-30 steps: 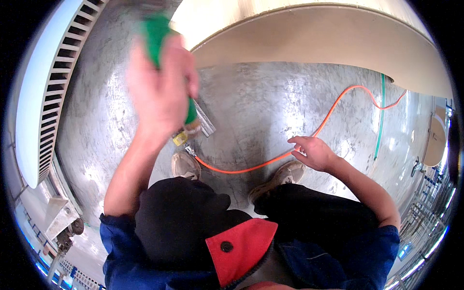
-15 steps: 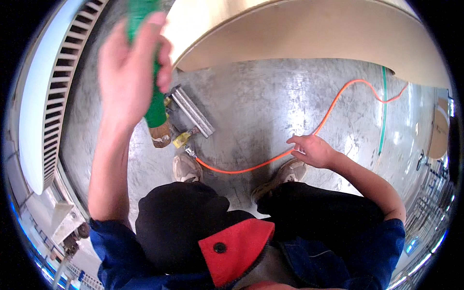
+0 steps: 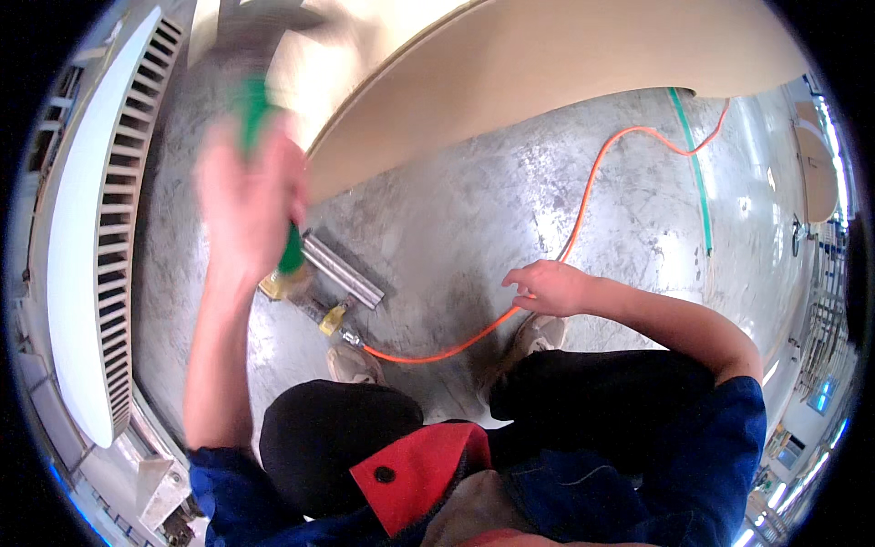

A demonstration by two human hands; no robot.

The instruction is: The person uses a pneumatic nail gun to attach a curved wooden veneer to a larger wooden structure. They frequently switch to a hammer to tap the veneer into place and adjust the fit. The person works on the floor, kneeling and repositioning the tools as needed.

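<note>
My left hand [image 3: 248, 196] is closed round the green handle [image 3: 256, 109] of a mallet, raised at the left and smeared by motion. The mallet's dark head [image 3: 264, 27] blurs in front of a large curved wooden piece. Below the hand, an air-powered nail gun [image 3: 344, 271] with a silver magazine and yellow parts lies on the floor, partly hidden by the handle's lower end. An orange air hose [image 3: 428, 357] runs from it to the right. My right hand [image 3: 554, 288] hovers over the hose near my right shoe, fingers loosely bent and apart, nothing visible in them.
The large curved tan wooden piece [image 3: 547, 73] spans the far side. At the left stands a long white-faced panel [image 3: 87, 246] with a slotted edge. The grey concrete floor [image 3: 437, 219] carries a green line [image 3: 693, 164]. My shoes [image 3: 355, 365] stand close to the hose.
The view has turned and shifted, so the floor things sit lower and more to the left. The mallet has swung, bringing its dark head into view. My right hand stays above the hose.
</note>
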